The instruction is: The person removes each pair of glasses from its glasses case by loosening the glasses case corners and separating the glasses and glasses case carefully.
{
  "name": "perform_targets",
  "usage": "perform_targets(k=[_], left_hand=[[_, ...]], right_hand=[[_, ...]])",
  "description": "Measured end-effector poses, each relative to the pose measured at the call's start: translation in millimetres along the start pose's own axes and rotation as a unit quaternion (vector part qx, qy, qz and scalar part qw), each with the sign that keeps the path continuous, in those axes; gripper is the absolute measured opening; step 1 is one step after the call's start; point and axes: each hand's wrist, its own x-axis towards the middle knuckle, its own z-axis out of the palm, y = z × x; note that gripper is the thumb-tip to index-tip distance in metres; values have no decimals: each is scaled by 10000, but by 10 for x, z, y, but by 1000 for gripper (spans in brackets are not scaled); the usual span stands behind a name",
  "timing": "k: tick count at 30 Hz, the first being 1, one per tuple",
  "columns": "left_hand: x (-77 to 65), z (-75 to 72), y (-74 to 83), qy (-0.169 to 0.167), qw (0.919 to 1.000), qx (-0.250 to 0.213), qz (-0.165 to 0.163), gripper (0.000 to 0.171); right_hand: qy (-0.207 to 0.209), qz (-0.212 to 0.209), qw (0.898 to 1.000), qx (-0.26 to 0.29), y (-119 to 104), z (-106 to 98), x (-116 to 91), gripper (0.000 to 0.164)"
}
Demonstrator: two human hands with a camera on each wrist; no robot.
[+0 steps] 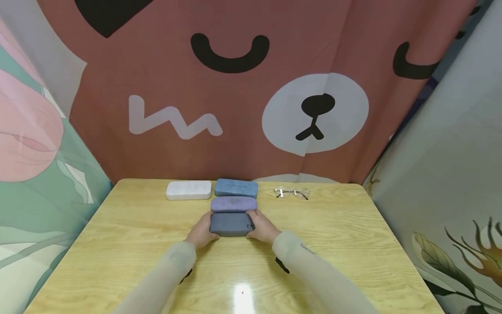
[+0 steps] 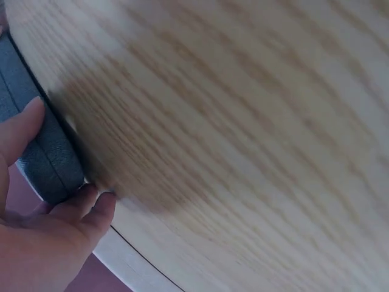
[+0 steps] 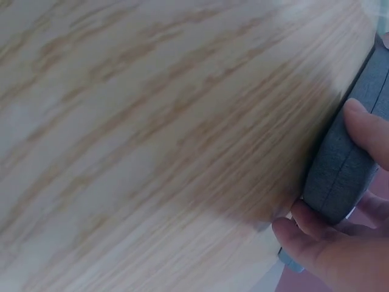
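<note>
A dark grey glasses case (image 1: 231, 224) with a small glasses print at its right corner lies in front of a purple glasses case (image 1: 234, 203). My left hand (image 1: 202, 231) grips its left end, thumb on the near side and fingers round the end. At the other end my right hand (image 1: 263, 226) holds it the same way. Both wrist views show the grey case (image 2: 51, 155) from its near side, a thin seam running along it, low over the wooden surface. Fingertips hide parts of both ends.
Behind the purple case sits a blue glasses case (image 1: 236, 187), with a white one (image 1: 189, 190) to its left. Clear-lensed glasses (image 1: 292, 192) lie at the back right of the wooden table (image 1: 337, 253). A printed brown curtain (image 1: 235, 152) hangs right behind the table's far edge.
</note>
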Motion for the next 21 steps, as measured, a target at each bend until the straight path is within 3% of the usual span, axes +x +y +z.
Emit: perform_targets(k=[21], left_hand=[[-83,-23,105,21,9977,677,79,84]], right_hand=[[71,113,9998,153,4,-79,-152,76]])
